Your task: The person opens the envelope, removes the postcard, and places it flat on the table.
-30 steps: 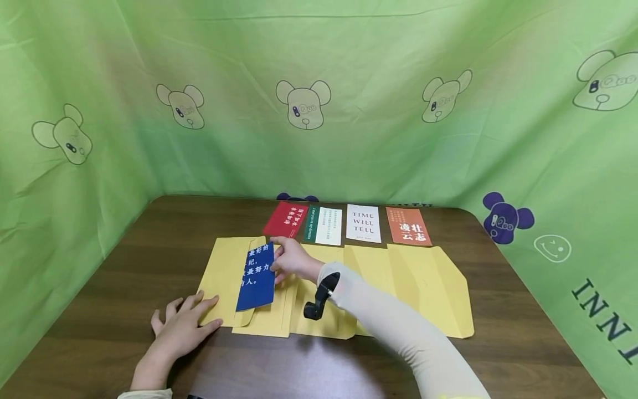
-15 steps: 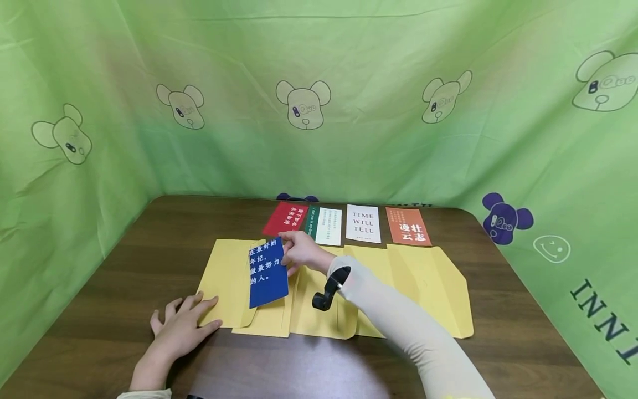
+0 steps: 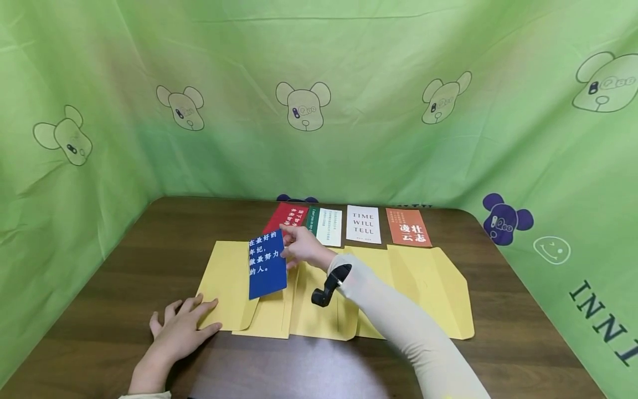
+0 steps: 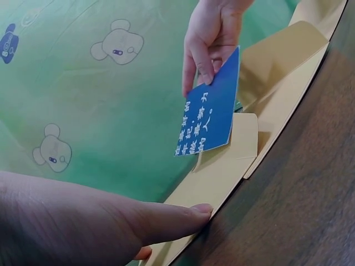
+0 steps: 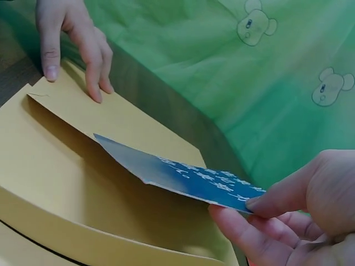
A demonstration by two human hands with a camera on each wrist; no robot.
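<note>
A blue card (image 3: 267,271) with white Chinese characters is pinched at its right edge between the thumb and fingers of my right hand (image 3: 305,247). It is tilted above the flap end of the leftmost yellow envelope (image 3: 224,277). In the right wrist view the blue card (image 5: 194,180) slants over the envelope's flap side, apart from my other hand. My left hand (image 3: 181,330) rests with spread fingers on that envelope's lower left corner. In the left wrist view, the left thumb (image 4: 183,217) lies along the envelope's edge.
More yellow envelopes (image 3: 428,293) overlap in a row to the right. Behind them lie a red card (image 3: 281,217), a green and white card (image 3: 329,224), a white card (image 3: 363,224) and an orange card (image 3: 408,226). A green curtain (image 3: 319,155) stands behind the brown table (image 3: 149,266).
My right hand has lifted the blue card rightward and up off the leftmost envelope, so more of its writing shows. The left hand has stayed in place.
</note>
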